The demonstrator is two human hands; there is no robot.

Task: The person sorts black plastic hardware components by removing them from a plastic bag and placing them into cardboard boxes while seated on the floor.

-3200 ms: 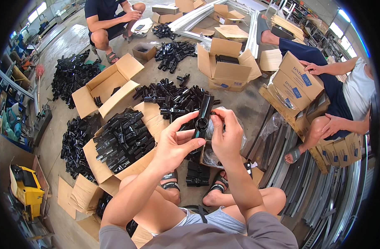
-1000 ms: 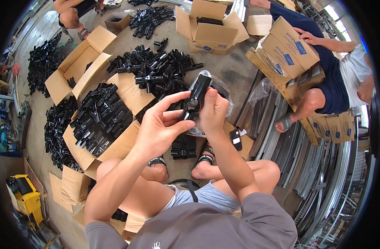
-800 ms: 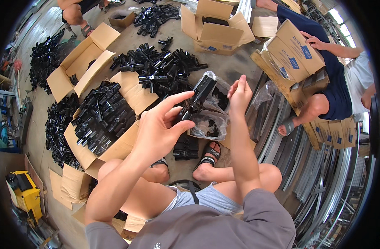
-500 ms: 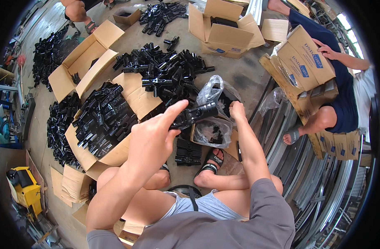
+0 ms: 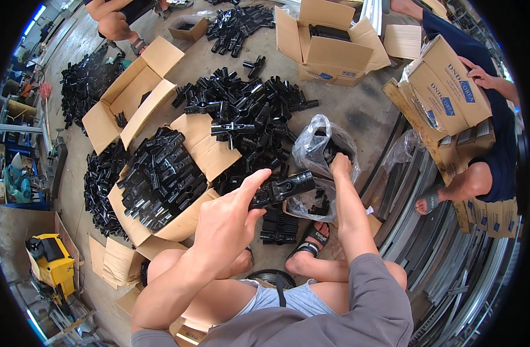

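Observation:
My left hand grips a black tubular pipe joint, held up in front of my knees with its round end pointing right. My right hand reaches into the mouth of a clear plastic bag, its fingers curled and partly hidden among small dark pieces. A second clear bag with dark pieces is just below it. Close to my feet stands a neat stack of black parts. Beyond my left hand, an open carton is filled with rows of black pipe joints.
A loose heap of black joints lies ahead, with more piles at left. Open cartons stand around. At right, another person's hand rests on a stacked carton over a wooden pallet. Long metal bars lie below it.
The whole view has shifted, so the scene sits farther right and lower. My left hand has come slightly nearer to me with the pipe joint. My right hand stays at the bag.

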